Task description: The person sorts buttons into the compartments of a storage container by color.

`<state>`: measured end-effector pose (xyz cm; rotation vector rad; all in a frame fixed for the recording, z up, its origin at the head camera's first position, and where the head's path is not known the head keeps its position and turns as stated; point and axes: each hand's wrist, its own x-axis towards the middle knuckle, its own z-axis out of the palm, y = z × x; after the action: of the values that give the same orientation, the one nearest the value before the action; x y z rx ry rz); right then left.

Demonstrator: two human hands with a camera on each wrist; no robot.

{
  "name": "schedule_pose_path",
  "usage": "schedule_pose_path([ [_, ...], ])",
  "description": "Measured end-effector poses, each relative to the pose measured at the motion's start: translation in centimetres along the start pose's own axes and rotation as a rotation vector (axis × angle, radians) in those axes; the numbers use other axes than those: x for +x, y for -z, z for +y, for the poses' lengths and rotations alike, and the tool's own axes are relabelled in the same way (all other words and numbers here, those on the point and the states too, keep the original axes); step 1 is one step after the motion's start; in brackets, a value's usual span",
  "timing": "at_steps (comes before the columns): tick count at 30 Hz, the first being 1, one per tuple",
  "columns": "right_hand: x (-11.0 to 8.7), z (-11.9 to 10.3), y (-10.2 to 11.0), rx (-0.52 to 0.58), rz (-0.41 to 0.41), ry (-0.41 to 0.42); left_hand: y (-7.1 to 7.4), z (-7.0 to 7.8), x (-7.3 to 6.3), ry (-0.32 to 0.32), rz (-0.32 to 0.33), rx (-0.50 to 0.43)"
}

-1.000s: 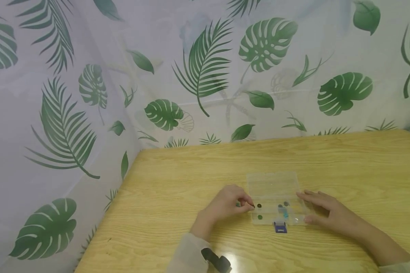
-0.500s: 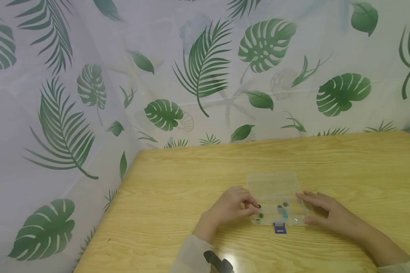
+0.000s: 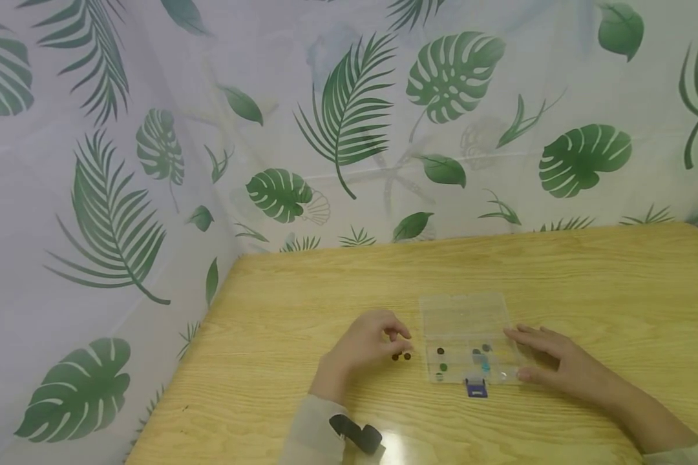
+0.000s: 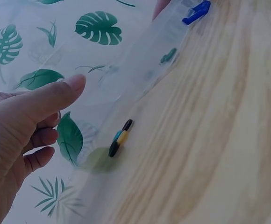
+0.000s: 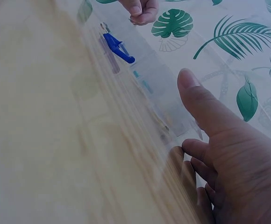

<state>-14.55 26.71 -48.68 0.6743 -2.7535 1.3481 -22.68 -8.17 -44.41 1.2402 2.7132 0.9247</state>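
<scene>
A clear plastic compartment box lies with its lid laid back on the wooden table. Inside are small round pieces like buttons or beads: a dark one, green ones and a light-blue one. To the box's left, my left hand hovers by dark discs on the table; the left wrist view shows black, teal and yellow pieces clustered there. Thumb and fingers stand apart, nothing visible between them. My right hand rests along the box's right edge, fingers spread.
The box's blue latch hangs at its front edge. A wood-grain table carries everything. Behind and to the left hangs a white curtain with green leaf prints. A black strap sits on the left sleeve.
My left hand reached over the box's left compartments, then drew back left to the loose discs. Another green disc shows in the left compartment. The right hand stayed in place.
</scene>
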Motion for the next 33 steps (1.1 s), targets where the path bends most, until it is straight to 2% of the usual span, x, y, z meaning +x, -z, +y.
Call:
schedule_pose_path([
  [2, 0.0, 0.0, 0.0, -0.023, 0.008, 0.011, 0.4, -0.3, -0.3, 0.072, -0.013, -0.038],
  [8, 0.0, 0.0, 0.0, -0.067, 0.030, 0.054, 1.1, -1.3, -0.9, 0.209, -0.035, -0.122],
  [12, 0.1, 0.1, 0.1, -0.071, 0.030, 0.064, 0.9, -1.9, -1.2, 0.264, -0.061, -0.151],
  [16, 0.2, -0.1, 0.3, -0.032, 0.009, 0.026, 0.2, -2.5, -1.2, 0.290, -0.086, -0.175],
  [21, 0.0, -0.2, 0.4, 0.006, -0.013, -0.029, -0.6, -2.7, -1.3, 0.287, -0.105, -0.165],
  [26, 0.0, -0.1, 0.4, 0.011, -0.014, -0.020, -0.8, -2.5, -1.3, 0.264, -0.105, -0.129],
  [33, 0.1, 0.1, 0.3, 0.023, -0.012, -0.006, -0.8, -2.5, -1.2, 0.198, -0.109, -0.063],
])
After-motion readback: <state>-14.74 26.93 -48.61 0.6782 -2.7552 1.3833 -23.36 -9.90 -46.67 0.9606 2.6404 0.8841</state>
